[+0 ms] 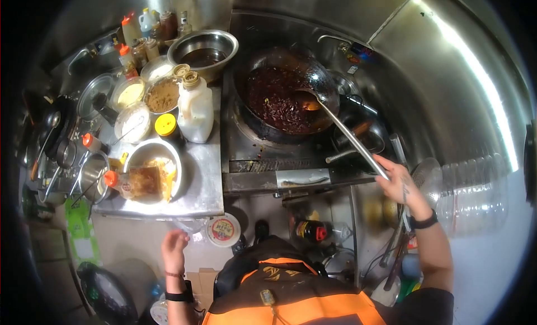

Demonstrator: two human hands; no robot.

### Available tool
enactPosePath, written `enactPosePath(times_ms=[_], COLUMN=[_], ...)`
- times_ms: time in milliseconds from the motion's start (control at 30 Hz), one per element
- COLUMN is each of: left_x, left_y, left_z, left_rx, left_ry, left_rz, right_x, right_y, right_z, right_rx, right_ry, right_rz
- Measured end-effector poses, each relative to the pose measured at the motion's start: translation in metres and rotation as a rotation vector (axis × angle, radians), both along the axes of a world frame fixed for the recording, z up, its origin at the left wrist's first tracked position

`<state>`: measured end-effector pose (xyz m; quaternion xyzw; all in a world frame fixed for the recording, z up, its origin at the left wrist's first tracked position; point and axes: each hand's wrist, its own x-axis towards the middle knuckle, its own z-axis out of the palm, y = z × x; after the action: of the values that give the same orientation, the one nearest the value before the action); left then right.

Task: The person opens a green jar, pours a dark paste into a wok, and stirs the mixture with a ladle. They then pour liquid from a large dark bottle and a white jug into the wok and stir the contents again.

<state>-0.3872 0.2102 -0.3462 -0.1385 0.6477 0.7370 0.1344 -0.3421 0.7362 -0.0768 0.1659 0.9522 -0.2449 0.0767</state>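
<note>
Likely stirring wok [326,99] behind stove's [240,182] front edge, gripping ladle [352,137] with right hand [398,182], half-curling empty-looking left hand [175,250]; should sweep steadily next.

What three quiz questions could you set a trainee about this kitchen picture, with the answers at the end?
1. Which of the person's hands grips the ladle?

2. Where is the ladle's scooping end?
A. In the steel basin
B. In the wok
C. On a shelf

3. True or false: the yellow-lidded jar stands inside the wok.

Key:
1. The right hand.
2. B.
3. False: the yellow-lidded jar stands on the metal counter, beside the white jug.
</note>
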Motion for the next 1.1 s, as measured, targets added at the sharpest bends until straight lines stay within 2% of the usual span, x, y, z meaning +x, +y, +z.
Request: enactPosePath(times_ms=[33,100,133,267,333,433,600,667,733,800,867,967,1033,1100], left_x=[0.0,0.003,0.006,0.018,0.025,0.034,0.041,0.043,0.045,0.041,0.041,0.035,0.033,0.036], left_y=[-0.001,-0.004,-0.006,-0.015,-0.017,-0.021,-0.02,-0.021,-0.02,-0.022,-0.026,-0.018,-0.015,-0.016], left_z=[0.0,0.0,0.0,-0.005,-0.002,-0.001,0.009,0.016,0.027,0.029,0.024,0.022,0.028,0.029], left_rx=[-0.004,0.003,0.009,-0.002,-0.029,-0.052,-0.066,-0.086,-0.091,-0.084,-0.112,-0.071,-0.056,-0.047], left_ry=[-0.001,-0.015,-0.025,-0.045,-0.061,-0.077,-0.094,-0.071,-0.066,-0.047,-0.043,-0.052,-0.023,-0.01], left_rz=[0.005,0.041,0.073,0.111,0.163,0.217,0.243,0.214,0.228,0.248,0.258,0.236,0.22,0.198], right_x=[0.007,0.016,0.016,-0.012,-0.039,-0.087,-0.16,-0.188,-0.194,-0.175,-0.164,-0.158,-0.152,-0.144], right_y=[0.003,0.005,0.004,0.002,0.001,-0.005,0.013,0.04,0.085,0.038,0.076,0.089,0.044,0.013], right_z=[0.001,0.001,-0.006,-0.071,-0.109,-0.133,-0.172,-0.162,-0.141,-0.059,-0.103,-0.148,-0.141,-0.15], right_rx=[0.0,0.188,0.188,0.423,0.52,0.491,0.52,0.412,0.272,-0.071,0.133,0.277,-0.558,-0.862], right_ry=[-0.003,0.192,0.19,-0.135,-0.146,-0.156,0.063,0.241,0.504,-0.03,0.202,0.324,0.069,0.015], right_rz=[0.001,0.22,0.226,0.207,0.27,0.264,0.233,0.187,0.278,-0.241,-0.051,-0.08,-0.546,-0.638])
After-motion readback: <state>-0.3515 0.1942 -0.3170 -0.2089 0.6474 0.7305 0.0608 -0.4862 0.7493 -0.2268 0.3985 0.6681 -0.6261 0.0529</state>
